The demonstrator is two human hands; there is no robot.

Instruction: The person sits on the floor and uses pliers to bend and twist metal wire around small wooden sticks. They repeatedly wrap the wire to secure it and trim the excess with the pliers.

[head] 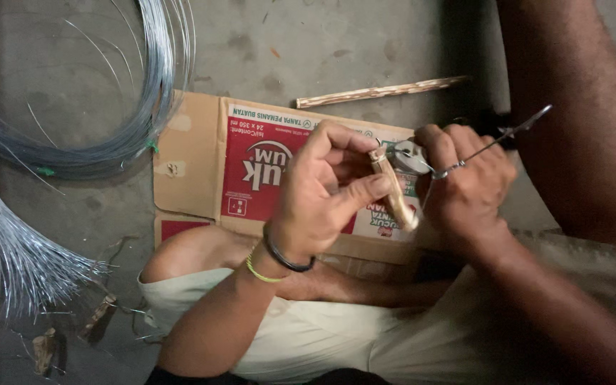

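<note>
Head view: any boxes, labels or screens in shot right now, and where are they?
Flattened cardboard box: lies on the concrete floor under both hands, brown flaps, one red printed panel with white lettering.
Small label patch: on the same cardboard, green and red, mostly hidden behind the hands.
No screens or signs.

Bare floor [65,85] inside wire coil [152,107]; stick [379,91] blocks beyond cardboard [194,150].

From my head camera, a flattened cardboard carton [194,153] lies on the concrete floor just beyond my knees, its plain brown flaps framing a red printed panel [258,167] with white lettering and a white strip along its far edge. My hands cover its right part.
</note>
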